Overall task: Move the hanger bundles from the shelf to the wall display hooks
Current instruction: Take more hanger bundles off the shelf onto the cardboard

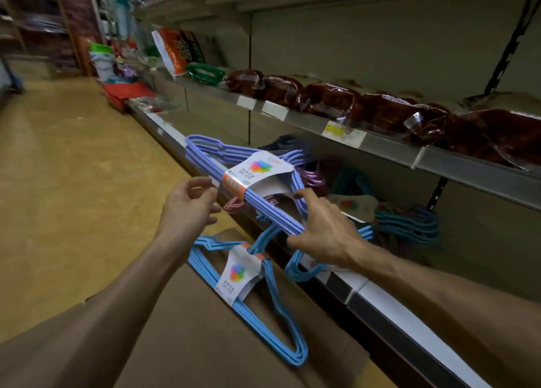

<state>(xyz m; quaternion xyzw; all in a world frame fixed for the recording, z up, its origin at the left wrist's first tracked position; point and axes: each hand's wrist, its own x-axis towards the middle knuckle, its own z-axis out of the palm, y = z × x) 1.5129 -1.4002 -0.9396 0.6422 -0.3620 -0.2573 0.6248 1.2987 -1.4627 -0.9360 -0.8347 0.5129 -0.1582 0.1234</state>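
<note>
— Head view: where is the purple hanger bundle [248,182]?
— Over the low shelf's [380,297] near edge; the right hand [325,226] grips it.
— The left hand [187,209]?
— Loosely curled just beside it (holding nothing). A blue hanger bundle [263,300] lies nearer, on a cardboard box [190,329].

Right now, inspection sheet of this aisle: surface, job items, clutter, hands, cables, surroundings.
Surface: bottom shelf, white and black edge strip, hanger bundles lying on it.
Job's things: lavender hanger bundle with paper label, lifted at the shelf edge; blue hanger bundle lying on a cardboard box; teal hanger bundles further back on the shelf.
Clutter: pink hangers under the lavender bundle.
Grippers: right hand grips the lavender bundle's lower end; left hand beside its bar, fingers loosely curled, contact unclear.
Cables: nothing seen.
Surroundings: dark red packaged goods on the upper shelf, tan floor; no wall hooks in view.
</note>
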